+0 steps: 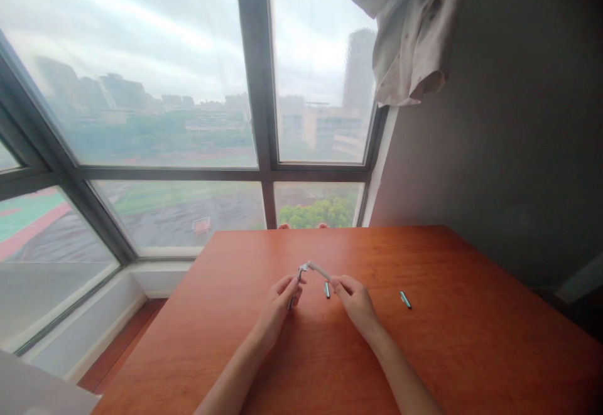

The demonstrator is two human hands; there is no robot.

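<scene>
Silver metal tool [302, 270] pokes out at one o'clock from the left hand [279, 300], which pinches it. The right hand [357, 304] pinches a thin pale stick [320, 270], tip close by. Best hold the tool still; move the stick gently. On the red-brown table [188, 339], a small green-and-black bar [406, 300] lies at three o'clock from the right hand.

Slim silvery metal-looking tool [302, 270]: shine is shown.
Pale, slim, straight rod [320, 270]: a matt look is shown.
Broad red-brown wood-grain surface [211, 321]: smooth gloss is seen.
</scene>
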